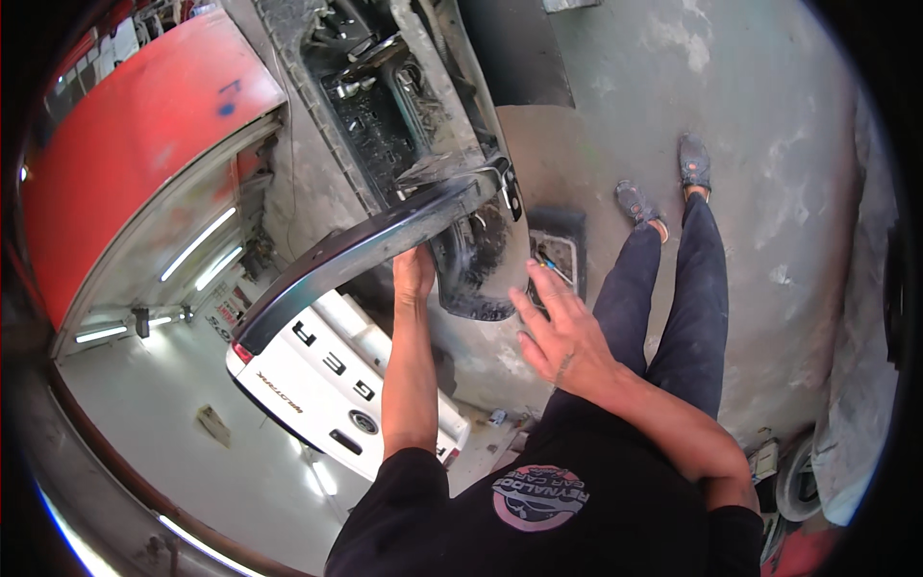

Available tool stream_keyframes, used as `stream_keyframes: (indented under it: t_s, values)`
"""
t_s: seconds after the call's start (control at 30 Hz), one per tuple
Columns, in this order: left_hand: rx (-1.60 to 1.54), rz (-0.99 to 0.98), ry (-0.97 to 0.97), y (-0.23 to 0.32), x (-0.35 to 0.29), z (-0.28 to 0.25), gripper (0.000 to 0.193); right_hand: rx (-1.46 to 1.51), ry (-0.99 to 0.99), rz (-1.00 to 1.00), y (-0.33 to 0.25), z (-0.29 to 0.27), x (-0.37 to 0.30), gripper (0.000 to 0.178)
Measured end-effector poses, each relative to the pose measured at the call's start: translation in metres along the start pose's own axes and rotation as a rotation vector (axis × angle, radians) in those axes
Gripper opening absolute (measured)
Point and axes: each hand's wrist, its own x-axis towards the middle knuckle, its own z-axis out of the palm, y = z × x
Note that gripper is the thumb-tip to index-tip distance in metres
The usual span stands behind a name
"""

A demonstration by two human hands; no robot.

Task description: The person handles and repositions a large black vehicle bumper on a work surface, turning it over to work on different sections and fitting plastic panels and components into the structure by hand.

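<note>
A long, curved, dark body panel (370, 236) with a glossy edge crosses in front of me. A metal bracket (514, 192) is at its right end. My left hand (414, 273) reaches up against its lower edge. The fingers of that hand are hidden behind the panel, so I cannot see how they are closed. To the right, my right hand (565, 332) is held in the air, open with fingers apart and nothing visible in it. Below the panel's right end hangs a dark, dusty, curved part (478, 279) of the vehicle.
Open black vehicle structure (385, 115) with exposed metal stands beyond the panel. A dark tray (562, 226) with small tools lies on the grey floor (769, 260) behind my right hand. At left are a red panel (154, 144) and a white tailgate (336, 394). A wheel (800, 481) is at lower right.
</note>
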Motion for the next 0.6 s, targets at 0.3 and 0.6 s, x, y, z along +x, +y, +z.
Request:
stream_keyframes:
  t_s: [0.3,0.6]
  values:
    - [-0.334,-0.051,0.042,0.007,0.0,-0.004,0.045,-0.274,-0.125,-0.115,-0.01,-0.001,0.005,0.035]
    - [-0.21,-0.145,0.211,0.005,-0.001,0.003,0.026,-0.51,-0.248,-0.167,-0.031,-0.007,0.017,0.039]
